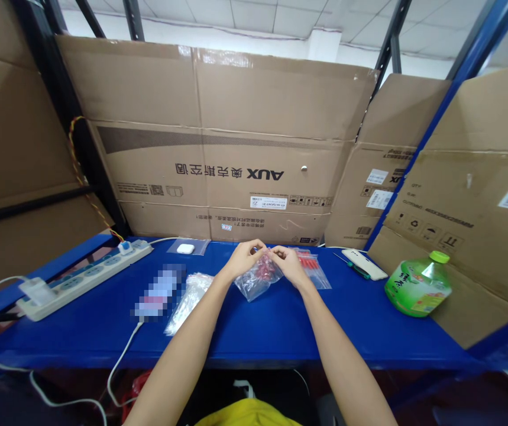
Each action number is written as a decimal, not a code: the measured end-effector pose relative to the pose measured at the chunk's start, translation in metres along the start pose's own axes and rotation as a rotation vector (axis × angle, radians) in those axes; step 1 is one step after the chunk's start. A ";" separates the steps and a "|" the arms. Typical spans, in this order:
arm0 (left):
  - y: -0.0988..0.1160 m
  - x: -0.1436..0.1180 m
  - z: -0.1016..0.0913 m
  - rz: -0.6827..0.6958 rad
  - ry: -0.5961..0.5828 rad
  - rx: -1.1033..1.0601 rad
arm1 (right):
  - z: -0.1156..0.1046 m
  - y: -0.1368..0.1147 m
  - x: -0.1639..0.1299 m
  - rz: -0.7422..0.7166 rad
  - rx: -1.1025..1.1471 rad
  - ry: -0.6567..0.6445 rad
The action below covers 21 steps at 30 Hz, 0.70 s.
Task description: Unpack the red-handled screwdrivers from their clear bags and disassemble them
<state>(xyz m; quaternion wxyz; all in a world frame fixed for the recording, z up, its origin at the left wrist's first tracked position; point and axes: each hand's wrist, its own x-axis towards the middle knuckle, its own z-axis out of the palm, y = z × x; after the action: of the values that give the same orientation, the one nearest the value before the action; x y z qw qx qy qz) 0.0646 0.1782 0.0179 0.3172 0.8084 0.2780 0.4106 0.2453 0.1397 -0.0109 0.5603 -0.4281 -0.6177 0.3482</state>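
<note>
Both of my hands meet over the middle of the blue shelf. My left hand [245,258] pinches the upper left of a clear plastic bag [254,283] with small red pieces inside. On the bag's upper right, my right hand [287,263] is closed with its fingertips near those of the left. What exactly lies between the fingertips is too small to tell. Just beyond my right hand, a flat zip bag [313,266] holds several red pieces in a row. Left of my left forearm lies a stack of clear plastic bags [190,302].
At left are a power strip [87,275] with cords and a charging phone [159,293], blurred out. A white case [185,249] lies on a bag behind. On the right are a green-handled screwdriver [358,270], a pale flat object [366,264] and a green bottle [418,285]. Cardboard walls [236,106] enclose the shelf.
</note>
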 end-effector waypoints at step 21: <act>0.000 0.001 0.003 -0.016 -0.013 0.012 | 0.000 0.001 -0.001 -0.057 -0.092 0.020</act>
<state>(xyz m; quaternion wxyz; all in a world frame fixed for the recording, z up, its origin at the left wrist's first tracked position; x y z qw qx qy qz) 0.0677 0.1779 0.0163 0.3175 0.8106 0.2848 0.4012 0.2453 0.1393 -0.0120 0.5560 -0.4391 -0.6393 0.2988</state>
